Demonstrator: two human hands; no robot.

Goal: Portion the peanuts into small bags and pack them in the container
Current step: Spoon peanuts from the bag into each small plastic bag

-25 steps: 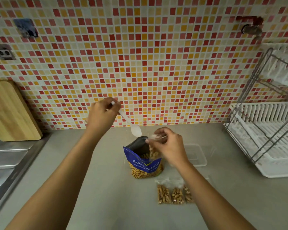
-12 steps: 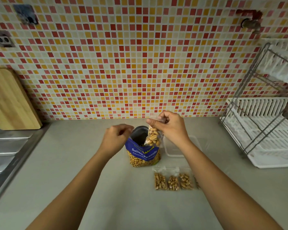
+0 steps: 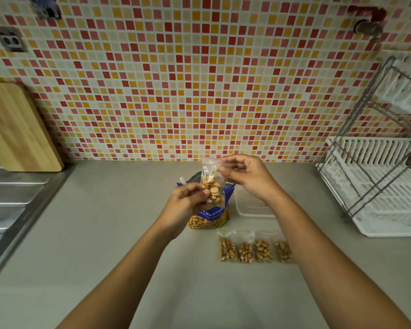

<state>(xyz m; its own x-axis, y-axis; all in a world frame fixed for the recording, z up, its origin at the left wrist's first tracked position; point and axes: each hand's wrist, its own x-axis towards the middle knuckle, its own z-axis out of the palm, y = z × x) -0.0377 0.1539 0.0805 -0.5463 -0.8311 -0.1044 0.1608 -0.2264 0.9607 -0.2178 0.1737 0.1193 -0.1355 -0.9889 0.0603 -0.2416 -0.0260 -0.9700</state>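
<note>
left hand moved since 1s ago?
Yes. The left hand came down from above the big peanut bag, let go of the spoon, and now grips the small bag.

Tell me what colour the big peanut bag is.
Blue, with a see-through bottom, best seen in the head view.

Small filled bags beside the peanut pouch (image 3: 209, 217): four (image 3: 227, 249) (image 3: 245, 251) (image 3: 263, 250) (image 3: 283, 251)
Bags held above the pouch: one (image 3: 212, 186)
Clear containers right of the pouch: one (image 3: 253, 205)
</note>
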